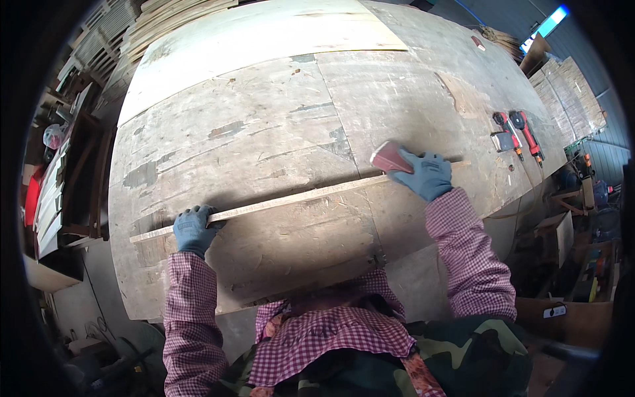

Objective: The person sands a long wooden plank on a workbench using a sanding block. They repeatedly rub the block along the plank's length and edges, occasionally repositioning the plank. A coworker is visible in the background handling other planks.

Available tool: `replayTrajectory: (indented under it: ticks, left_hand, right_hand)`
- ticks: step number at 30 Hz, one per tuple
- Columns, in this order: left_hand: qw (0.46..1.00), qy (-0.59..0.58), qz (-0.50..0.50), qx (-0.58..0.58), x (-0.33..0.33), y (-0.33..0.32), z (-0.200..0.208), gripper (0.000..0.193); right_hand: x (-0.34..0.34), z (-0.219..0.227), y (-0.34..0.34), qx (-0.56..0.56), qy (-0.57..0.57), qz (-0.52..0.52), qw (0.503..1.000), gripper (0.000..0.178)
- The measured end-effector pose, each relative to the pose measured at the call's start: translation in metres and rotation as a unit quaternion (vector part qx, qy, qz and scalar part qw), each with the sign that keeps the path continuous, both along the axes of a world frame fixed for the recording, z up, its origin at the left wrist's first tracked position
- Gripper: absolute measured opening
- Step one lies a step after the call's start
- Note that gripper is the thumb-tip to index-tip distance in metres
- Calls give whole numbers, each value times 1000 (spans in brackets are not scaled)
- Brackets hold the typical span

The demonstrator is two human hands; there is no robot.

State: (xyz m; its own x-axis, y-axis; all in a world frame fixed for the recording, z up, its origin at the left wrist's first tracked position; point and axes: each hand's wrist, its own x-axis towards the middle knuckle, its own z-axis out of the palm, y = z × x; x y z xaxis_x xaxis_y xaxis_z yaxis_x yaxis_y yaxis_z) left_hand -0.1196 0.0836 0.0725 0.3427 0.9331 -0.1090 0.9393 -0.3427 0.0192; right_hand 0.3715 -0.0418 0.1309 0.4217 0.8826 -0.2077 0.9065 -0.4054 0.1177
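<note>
A long, thin wooden strip (297, 198) lies across the worktable, slanting up from left to right. My left hand (192, 229), in a grey-blue work glove, is closed over the strip near its left end. My right hand (423, 173), gloved the same way, grips a reddish sanding block (390, 157) at the strip's right part. The block rests against or just over the strip's upper edge; exact contact is hard to tell. Part of the block is hidden beneath my right fingers.
The worn plywood worktable (264, 142) bears a pale board (264, 33) at its far side. Two red-and-black power sanders (526, 132) lie at the right, with a hose. Stacked wood slats (169, 23) stand at the far left, and a wood stack (569, 99) stands far right.
</note>
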Motion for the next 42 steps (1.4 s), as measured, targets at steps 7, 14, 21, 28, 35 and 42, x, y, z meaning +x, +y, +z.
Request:
replayTrajectory:
  ticks: [7, 14, 21, 28, 35, 42]
  left_hand:
    - [999, 10, -22, 42, -3, -9, -15, 45]
    - [999, 1, -9, 31, -8, -11, -13, 44]
    - [1000, -20, -8, 9, -1, -9, -7, 41]
    - [999, 19, 15, -31, 1, -4, -2, 41]
    - [999, -24, -5, -27, -4, 9, -7, 36]
    - [999, -27, 1, 21, -14, 2, -9, 35]
  right_hand:
    - [37, 56, 20, -228, 132, -9, 965, 89]
    - [-170, 29, 80, -186, 227, 211, 933, 92]
    - [5, 46, 4, -159, 53, 32, 985, 92]
    - [-39, 36, 14, -123, 68, 75, 987, 90]
    - [-239, 0, 66, 57, 130, 266, 954, 75]
    - [-89, -30, 2, 241, 31, 132, 961, 77]
